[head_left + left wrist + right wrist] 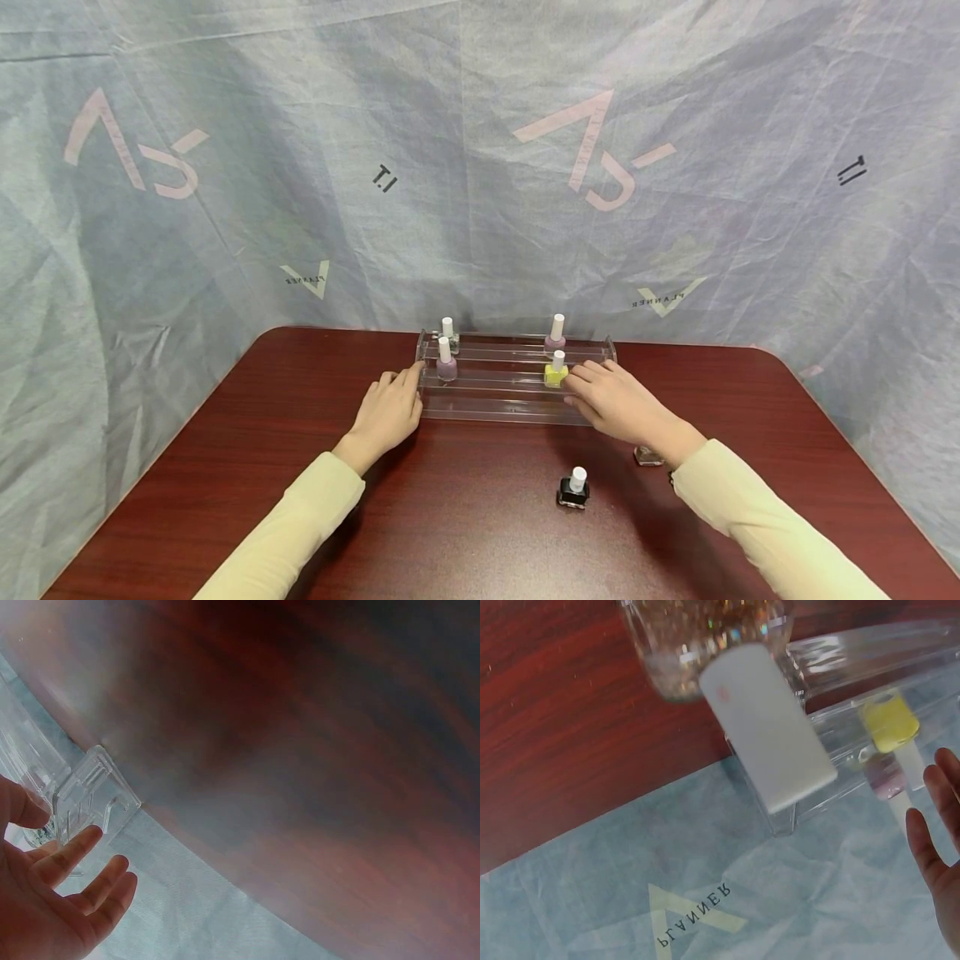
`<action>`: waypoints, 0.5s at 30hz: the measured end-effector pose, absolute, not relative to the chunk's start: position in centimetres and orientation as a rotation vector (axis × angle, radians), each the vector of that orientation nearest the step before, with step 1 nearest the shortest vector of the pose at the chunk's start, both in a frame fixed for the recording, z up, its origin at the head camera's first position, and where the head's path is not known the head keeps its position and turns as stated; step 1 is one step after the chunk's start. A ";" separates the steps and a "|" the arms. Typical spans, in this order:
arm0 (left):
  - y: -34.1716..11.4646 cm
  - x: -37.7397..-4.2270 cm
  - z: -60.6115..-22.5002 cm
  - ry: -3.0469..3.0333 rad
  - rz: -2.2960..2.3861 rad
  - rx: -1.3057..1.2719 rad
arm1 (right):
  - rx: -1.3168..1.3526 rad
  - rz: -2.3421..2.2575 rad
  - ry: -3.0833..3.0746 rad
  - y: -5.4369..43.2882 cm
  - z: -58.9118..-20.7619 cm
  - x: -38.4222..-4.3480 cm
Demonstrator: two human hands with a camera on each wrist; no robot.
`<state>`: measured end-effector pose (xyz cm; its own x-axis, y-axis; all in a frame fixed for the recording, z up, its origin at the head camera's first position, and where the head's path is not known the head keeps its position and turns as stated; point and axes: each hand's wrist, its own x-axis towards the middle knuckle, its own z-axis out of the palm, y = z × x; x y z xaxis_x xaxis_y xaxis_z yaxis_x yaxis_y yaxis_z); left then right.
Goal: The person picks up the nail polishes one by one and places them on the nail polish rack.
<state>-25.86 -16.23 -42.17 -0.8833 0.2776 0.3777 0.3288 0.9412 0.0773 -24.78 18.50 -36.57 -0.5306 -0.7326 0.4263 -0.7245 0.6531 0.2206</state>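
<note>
A clear acrylic tiered rack (491, 408) stands near the back edge of the table. My left hand (388, 410) is at its left end, fingers extended and slightly bent, fingertips right at the side panel (97, 787). By the right end is my right hand (618, 404), its thumb and fingers spread apart close to a yellow nail polish bottle (555, 375) on a middle tier. Behind that bottle stands a mauve nail polish (555, 342). Another mauve nail polish (446, 367) and a clear glittery one (453, 342) stand on the left side of the rack.
A black nail polish bottle (573, 492) with a white cap stands on the table in front of the rack. Beside my right wrist is a glitter nail polish (648, 457), partly hidden, looming large in the right wrist view. Grey printed cloth (465, 167) hangs behind the table.
</note>
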 end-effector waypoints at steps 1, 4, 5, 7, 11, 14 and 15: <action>-16.2 -25.9 -42.2 -2.729 -0.196 -0.441 | 1.140 -0.024 -2.383 18.5 -36.6 -24.6; -16.2 -25.8 -42.1 -2.728 -0.194 -0.441 | 1.150 -0.025 -2.371 18.5 -36.8 -24.2; -16.2 -25.8 -42.1 -2.729 -0.195 -0.441 | 1.154 -0.026 -2.364 18.5 -36.9 -24.1; -16.3 -25.8 -42.1 -2.732 -0.195 -0.441 | 1.162 -0.020 -2.352 18.5 -36.9 -23.7; -16.2 -25.7 -42.1 -2.743 -0.199 -0.443 | 1.196 0.004 -2.323 18.5 -37.1 -23.1; -16.2 -25.7 -42.0 -2.747 -0.200 -0.441 | 1.227 0.023 -2.294 18.4 -37.2 -22.6; -16.2 -25.7 -42.0 -2.748 -0.199 -0.440 | 1.237 0.029 -2.283 18.4 -37.3 -22.5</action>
<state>-25.65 -16.21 -42.00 -0.8906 0.2766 0.3610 0.3258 0.9419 0.0821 -22.46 18.44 -37.30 -0.4345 -0.7712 0.4652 -0.7827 0.5789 0.2287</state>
